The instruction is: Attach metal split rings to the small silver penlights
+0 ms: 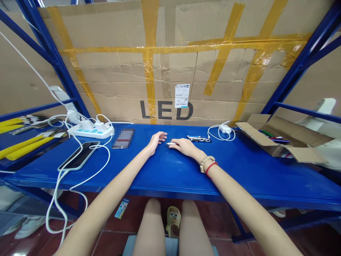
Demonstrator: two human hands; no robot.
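Observation:
My right hand (184, 146) rests over the blue tabletop, its fingers closed round a pen (168, 144). Only a short whitish end of that pen shows past the fingertips; the rest is covered by the hand. Just to the left, my left hand (157, 140) is held on its side with the fingers loosely stretched out and nothing seen in them. The two hands are close together but apart. Beyond my right hand lies a small group of pens (198, 138), side by side on the table.
An open cardboard box (266, 142) with several pens stands at right. A white charger (225, 128) with coiled cable lies at the back. On the left are a power strip (92, 132), a cabled phone (78, 156) and another phone (124, 138). A large cardboard sheet (117, 81) backs the table.

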